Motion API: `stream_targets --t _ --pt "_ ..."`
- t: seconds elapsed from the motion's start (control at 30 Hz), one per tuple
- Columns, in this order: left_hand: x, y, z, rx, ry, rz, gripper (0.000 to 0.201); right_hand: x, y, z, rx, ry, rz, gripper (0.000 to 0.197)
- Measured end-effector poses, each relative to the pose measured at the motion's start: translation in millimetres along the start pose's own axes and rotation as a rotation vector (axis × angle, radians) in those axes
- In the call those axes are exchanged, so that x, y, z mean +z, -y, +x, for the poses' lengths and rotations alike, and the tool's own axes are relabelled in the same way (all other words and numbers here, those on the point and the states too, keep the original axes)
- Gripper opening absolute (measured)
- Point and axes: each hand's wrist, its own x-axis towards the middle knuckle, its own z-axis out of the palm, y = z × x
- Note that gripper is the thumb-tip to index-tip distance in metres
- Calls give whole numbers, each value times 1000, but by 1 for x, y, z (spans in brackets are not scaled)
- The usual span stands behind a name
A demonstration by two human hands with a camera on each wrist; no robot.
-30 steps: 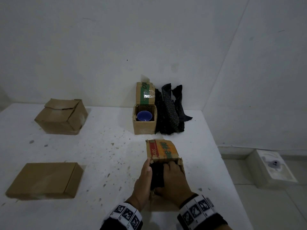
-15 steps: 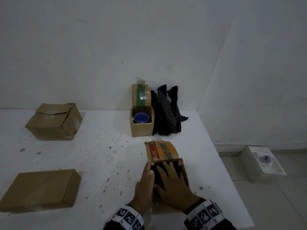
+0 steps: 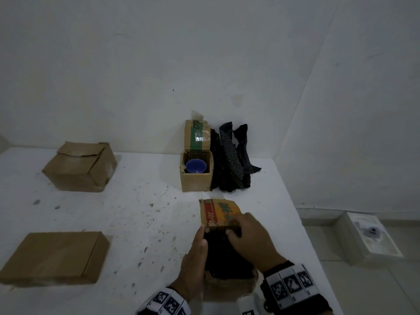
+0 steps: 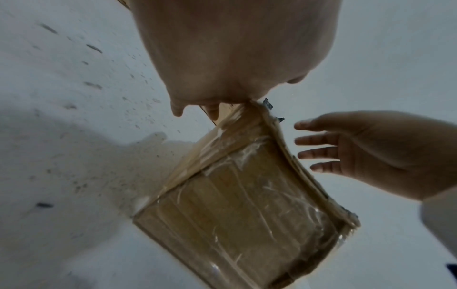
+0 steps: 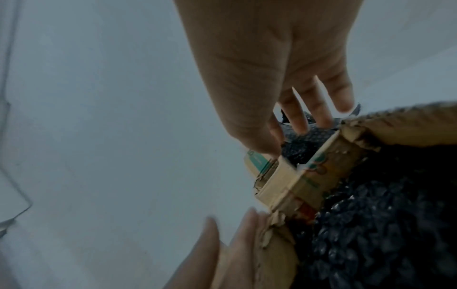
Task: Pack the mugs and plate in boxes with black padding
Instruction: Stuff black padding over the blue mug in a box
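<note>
The near cardboard box (image 3: 229, 289) stands at the table's front, its opening filled with black padding (image 3: 227, 258) that hides whatever lies under it. Its printed flap (image 3: 217, 212) stands upright at the far side. My left hand (image 3: 197, 248) lies flat with straight fingers against the box's left wall. My right hand (image 3: 241, 226) reaches over the padding, its straight fingers touching the flap (image 5: 291, 181). Further back a second open box (image 3: 196, 178) holds a blue mug (image 3: 196, 166). Loose black padding strips (image 3: 231, 164) lean beside it against the wall.
Two closed cardboard boxes sit on the left: a cube-like box (image 3: 79, 167) at the back and a flat box (image 3: 54, 256) in front. The white speckled table (image 3: 136, 212) ends just right of the near box. A white object (image 3: 368, 237) lies on the floor.
My right hand has come off the padding and moved forward to the upright flap. The left hand has stayed against the box's left side.
</note>
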Motion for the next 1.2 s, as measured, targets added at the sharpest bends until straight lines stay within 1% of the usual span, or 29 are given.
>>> stream_targets --t 0.03,0.07,0.13,0.17,0.2,0.23,0.27,0.3,0.37,0.43,0.47,0.53,0.57,0.67,0.77,0.83,0.93,1.0,1.07,1.1,1.13,1.2 --pt "1 -2 -1 -2 2 -8 70 -3 -6 7 29 -53 20 36" --pt "3 -6 -2 2 4 -32 76 -4 -12 15 88 -56 64 41" --pt "4 -16 -3 -21 -12 -111 88 -7 -20 28 237 49 256 55" --pt "6 -25 -5 -35 -16 -128 88 -7 -24 33 284 106 383 62" --pt "7 -33 -7 -34 -20 -146 79 -8 -25 35 303 142 512 66" --pt "8 -38 -9 -29 -26 -156 66 -10 -26 36 305 158 605 67" --pt "9 -41 -11 -43 -41 -155 53 -11 -27 37 292 155 661 68" --pt "8 -43 -13 -62 -71 -145 48 -13 -29 36 278 143 695 68" --pt "5 -40 -14 -78 -159 -120 51 -17 -33 33 257 114 751 66" --pt "3 -37 -16 -95 -234 -143 55 -21 -37 27 218 97 802 57" --pt "3 -36 -16 -110 -255 -172 57 -24 -40 23 181 89 820 48" --pt "4 -36 -18 -122 -253 -250 61 -26 -50 14 65 65 821 26" --pt "5 -38 -20 -126 -244 -284 62 -25 -55 9 -4 65 805 22" --pt "8 -42 -24 -143 -228 -306 56 -17 -75 -5 -180 91 710 30" --pt "12 -49 -29 -120 -236 -179 44 -1 -94 -14 -333 61 558 38" --pt "14 -48 -31 -77 -219 -12 38 8 -102 -20 -367 67 440 46" --pt "13 -34 -37 -39 -166 281 50 16 -106 -29 -392 76 315 38" --pt "13 -23 -42 -19 -132 410 57 16 -102 -32 -407 55 201 32" --pt "11 -15 -44 13 -129 476 59 16 -89 -33 -452 -15 6 30" --pt "10 -14 -45 21 -134 492 59 17 -81 -34 -484 -54 -95 34" --pt "11 -12 -44 24 -141 501 59 20 -76 -33 -516 -71 -174 38" --pt "10 -12 -45 31 -143 513 58 30 -64 -34 -564 -61 -260 43"
